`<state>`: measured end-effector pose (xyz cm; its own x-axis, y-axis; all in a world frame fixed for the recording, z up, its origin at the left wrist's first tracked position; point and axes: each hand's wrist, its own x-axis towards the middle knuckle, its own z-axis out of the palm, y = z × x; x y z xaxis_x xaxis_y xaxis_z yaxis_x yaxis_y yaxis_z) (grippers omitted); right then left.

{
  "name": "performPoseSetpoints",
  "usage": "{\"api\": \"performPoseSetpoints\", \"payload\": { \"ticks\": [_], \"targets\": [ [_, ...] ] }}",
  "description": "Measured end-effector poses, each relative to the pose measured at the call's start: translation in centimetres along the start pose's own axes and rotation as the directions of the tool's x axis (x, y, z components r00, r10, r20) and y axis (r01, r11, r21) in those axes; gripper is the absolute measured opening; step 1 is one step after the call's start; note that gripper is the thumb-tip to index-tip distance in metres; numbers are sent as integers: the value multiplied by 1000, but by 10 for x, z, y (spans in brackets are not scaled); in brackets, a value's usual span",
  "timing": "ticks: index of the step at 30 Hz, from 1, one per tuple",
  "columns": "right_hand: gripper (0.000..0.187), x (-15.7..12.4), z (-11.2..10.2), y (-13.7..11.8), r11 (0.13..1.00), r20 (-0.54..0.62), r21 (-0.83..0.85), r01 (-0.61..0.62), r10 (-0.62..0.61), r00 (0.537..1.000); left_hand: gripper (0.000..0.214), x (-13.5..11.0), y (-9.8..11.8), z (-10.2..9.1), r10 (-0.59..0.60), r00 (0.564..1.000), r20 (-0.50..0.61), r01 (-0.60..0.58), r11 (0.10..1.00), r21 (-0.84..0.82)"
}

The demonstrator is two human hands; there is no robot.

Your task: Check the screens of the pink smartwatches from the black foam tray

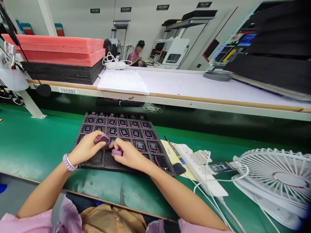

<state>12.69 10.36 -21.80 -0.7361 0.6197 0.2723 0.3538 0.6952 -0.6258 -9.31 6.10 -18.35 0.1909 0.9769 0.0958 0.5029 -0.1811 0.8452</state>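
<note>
A dark foam tray (110,161) lies on the green bench, its pockets filled with several purple-framed smartwatch bodies, many with lit white text on their screens. My left hand (89,145) pinches one purple smartwatch body (102,139) above the tray's left part, its dark face turned up. Just right of it, my right hand (127,153) grips another purple smartwatch body (117,152) between thumb and fingers, over the front pockets. At the tray's front right corner sits a smartwatch with a dark screen (160,162). My hands cover some of the pockets.
Right of the tray are a small black pad (179,168), a pen (175,150), a white power strip (201,171) with cables, and a white fan (279,181). A shelf (175,84) behind holds pink foam (60,48) and paper (122,81). A person (136,55) sits beyond.
</note>
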Motion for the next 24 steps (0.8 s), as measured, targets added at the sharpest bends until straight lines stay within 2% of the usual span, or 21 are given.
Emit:
{"api": "performPoseSetpoints", "payload": {
  "ticks": [1, 2, 4, 6, 8, 10, 15, 20, 24],
  "targets": [
    [30, 4, -6, 4, 979, -30, 195, -53, 60, 998, 28, 9, 8, -1, -6, 1000, 3, 6, 986, -167],
    [29, 8, -14, 8, 904, -48, 413, -108, 140, 989, 37, 19, 16, 0, -23, 1000, 11, 25, 946, -323],
    [41, 16, -31, 14, 651, -46, 743, -159, 287, 957, 52, 40, 32, 3, -54, 998, 14, 53, 831, -553],
    [55, 21, -51, 17, 476, -66, 871, -117, 351, 934, 59, 60, 46, 9, -65, 998, 1, 49, 741, -670],
    [59, 22, -68, 17, 376, -108, 926, -35, 352, 930, 61, 76, 57, 15, -66, 998, -22, 31, 706, -707],
    [57, 18, -82, 14, 336, -140, 942, 24, 325, 935, 60, 88, 63, 20, -53, 995, -83, -18, 730, -684],
    [49, 7, -90, 10, 372, -182, 925, 76, 259, 948, 45, 95, 61, 33, 56, 958, -282, -179, 884, -431],
    [45, 12, -82, 15, 301, -165, 948, 103, 189, 968, 46, 88, 55, 41, 160, 944, -287, -223, 954, -201],
    [40, 17, -79, 19, 276, -200, 951, 136, 219, 955, 48, 86, 55, 41, 186, 939, -290, -236, 961, -146]
  ]
}}
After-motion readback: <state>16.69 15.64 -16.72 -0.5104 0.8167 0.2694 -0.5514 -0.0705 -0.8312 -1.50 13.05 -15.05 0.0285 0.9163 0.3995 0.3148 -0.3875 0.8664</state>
